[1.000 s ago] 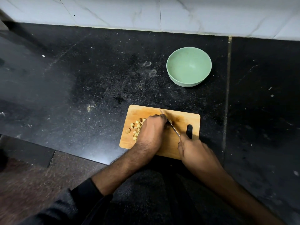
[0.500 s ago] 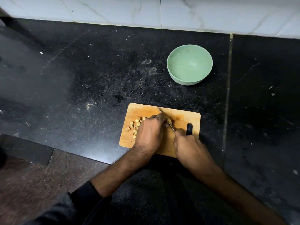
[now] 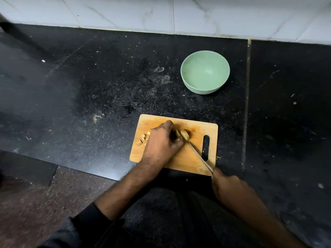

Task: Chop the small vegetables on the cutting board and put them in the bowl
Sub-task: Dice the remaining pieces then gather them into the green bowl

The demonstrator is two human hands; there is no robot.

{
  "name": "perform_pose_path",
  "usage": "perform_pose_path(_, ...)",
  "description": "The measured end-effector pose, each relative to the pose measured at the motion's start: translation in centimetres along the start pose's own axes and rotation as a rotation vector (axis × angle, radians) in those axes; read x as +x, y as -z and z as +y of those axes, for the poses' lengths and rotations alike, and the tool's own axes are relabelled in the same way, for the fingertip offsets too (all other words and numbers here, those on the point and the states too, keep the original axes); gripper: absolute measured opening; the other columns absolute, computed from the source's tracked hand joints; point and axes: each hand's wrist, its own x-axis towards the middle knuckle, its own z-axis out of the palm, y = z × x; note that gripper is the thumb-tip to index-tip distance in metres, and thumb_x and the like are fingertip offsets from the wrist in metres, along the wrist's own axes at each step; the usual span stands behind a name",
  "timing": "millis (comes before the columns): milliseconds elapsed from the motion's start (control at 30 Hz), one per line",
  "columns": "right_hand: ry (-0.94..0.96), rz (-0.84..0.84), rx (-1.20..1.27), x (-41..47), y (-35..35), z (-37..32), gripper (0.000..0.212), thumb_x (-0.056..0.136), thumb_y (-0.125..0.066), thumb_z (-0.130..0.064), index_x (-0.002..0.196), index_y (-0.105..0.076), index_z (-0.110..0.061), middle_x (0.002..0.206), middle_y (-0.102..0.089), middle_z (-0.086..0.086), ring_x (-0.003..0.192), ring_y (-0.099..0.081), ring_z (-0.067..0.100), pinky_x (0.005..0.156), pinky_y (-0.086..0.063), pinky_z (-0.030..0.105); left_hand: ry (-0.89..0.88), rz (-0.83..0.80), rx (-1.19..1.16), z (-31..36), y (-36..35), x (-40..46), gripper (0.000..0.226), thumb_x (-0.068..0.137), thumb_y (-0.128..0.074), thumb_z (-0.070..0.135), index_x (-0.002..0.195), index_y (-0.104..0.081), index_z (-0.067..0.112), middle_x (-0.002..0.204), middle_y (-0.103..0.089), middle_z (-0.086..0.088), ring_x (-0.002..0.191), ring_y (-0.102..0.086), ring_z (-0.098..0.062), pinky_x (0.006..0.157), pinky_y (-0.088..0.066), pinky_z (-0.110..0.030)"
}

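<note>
drawing the knife [image 3: 198, 154] back toward the near edge of the cutting board [image 3: 197, 127], the right hand [image 3: 228, 187] now sits off the board's corner, fingers wrapped round the handle, where a moment ago it was up beside the other hand. only the blade tip rests by the uncut vegetables [image 3: 182, 134]. the left hand [image 3: 161, 144] curls over them, pinning them down. chopped bits [image 3: 142, 139] lie to its left. the green bowl [image 3: 205, 72] stands well apart, holding nothing, so i'd say chopping is only partway done.
</note>
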Motion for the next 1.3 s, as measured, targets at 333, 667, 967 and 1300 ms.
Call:
perform_pose_path(333,0.063,0.19,0.087,-0.6,0.9,-0.3,0.023,0.103,-0.029,-0.044,0.094,-0.044,-0.028,0.073,-0.056,0.0,0.065,-0.056,0.014,0.066,-0.052,0.041,0.07,0.077,0.033,-1.2,0.9,1.2,0.02,0.081,-0.073,0.019,0.098,-0.065,0.023,0.09,-0.065,0.005,0.089,-0.056,-0.015,0.079,-0.049,-0.031)
perform_pose_path(667,0.036,0.349,0.148,1.3,0.9,0.5,0.024,0.104,-0.029,-0.043,0.102,-0.048,-0.03,0.065,-0.059,0.0,0.055,-0.058,0.011,0.06,-0.055,0.042,0.069,0.078,0.369,-0.7,0.6,1.0,0.046,0.087,-0.064,0.054,0.123,-0.063,0.026,0.119,-0.053,-0.002,0.113,-0.043,-0.024,0.093,-0.039,-0.04)
perform_pose_path(967,0.025,0.34,0.207,1.5,0.6,0.8,0.023,0.106,-0.029,-0.041,0.101,-0.047,-0.028,0.066,-0.059,-0.002,0.053,-0.056,0.006,0.051,-0.04,0.023,-0.331,-0.204,0.409,2.0,-0.9,1.9,0.044,0.094,-0.06,0.026,0.137,-0.054,0.03,0.132,-0.051,0.009,0.121,-0.04,-0.016,0.085,-0.021,-0.034)
perform_pose_path(1300,0.043,0.351,0.214,1.8,0.2,0.6,0.021,0.105,-0.03,-0.041,0.102,-0.046,-0.029,0.065,-0.058,-0.001,0.054,-0.056,0.007,0.05,-0.038,0.025,-0.136,-0.081,0.453,2.9,-1.7,1.3,0.062,0.079,-0.06,0.073,0.114,-0.06,0.021,0.114,-0.063,0.002,0.113,-0.052,-0.02,0.093,-0.034,-0.038)
